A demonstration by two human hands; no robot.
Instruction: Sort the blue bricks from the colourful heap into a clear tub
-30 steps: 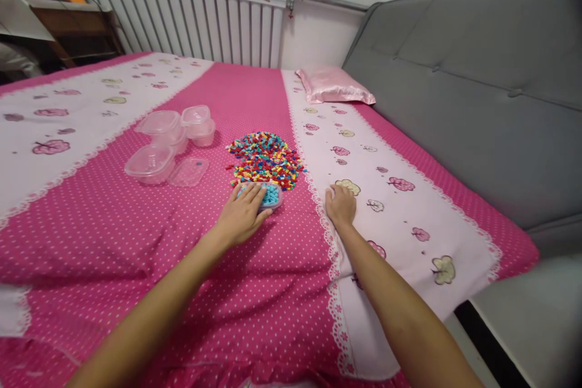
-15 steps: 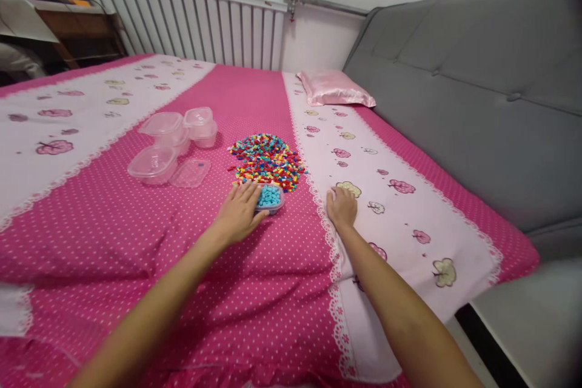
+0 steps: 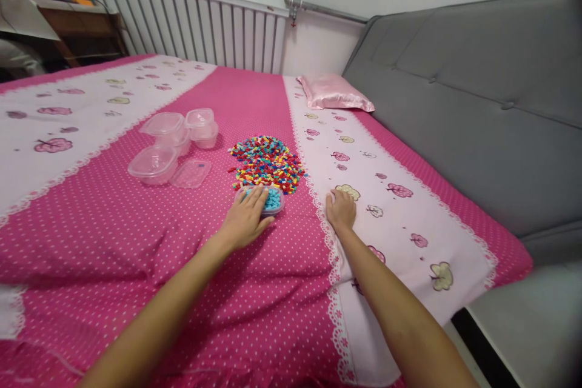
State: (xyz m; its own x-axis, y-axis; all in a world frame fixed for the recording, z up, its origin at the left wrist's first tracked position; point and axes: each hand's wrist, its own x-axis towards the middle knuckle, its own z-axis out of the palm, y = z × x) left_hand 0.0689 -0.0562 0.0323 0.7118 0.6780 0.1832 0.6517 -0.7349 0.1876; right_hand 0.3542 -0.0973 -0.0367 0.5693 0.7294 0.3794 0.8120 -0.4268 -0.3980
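My left hand point(image 3: 247, 217) lies palm down over a small clear plastic container point(image 3: 278, 209) of light blue beads point(image 3: 273, 199), its fingers stretched out and partly covering them. Its thumb points along the container's near side. Just behind the container spreads a pile of small multicoloured beads point(image 3: 268, 163), in red, yellow, blue, green and white. My right hand point(image 3: 341, 209) rests on the white strip of the bedspread, fingers curled under in a loose fist. I see nothing in it, though its palm is hidden.
Several clear plastic containers point(image 3: 154, 163) stand left of the pile, beside a flat clear lid point(image 3: 191, 174). The pink bedspread point(image 3: 227, 309) is wrinkled near me. A pink pillow point(image 3: 334, 92) lies at the back, against the grey headboard point(image 3: 473, 97). A radiator point(image 3: 195, 30) lines the wall.
My left hand has shifted slightly to the right, its fingers now reaching further over the blue beads. My right hand stays where it was, and the view has tilted a little.
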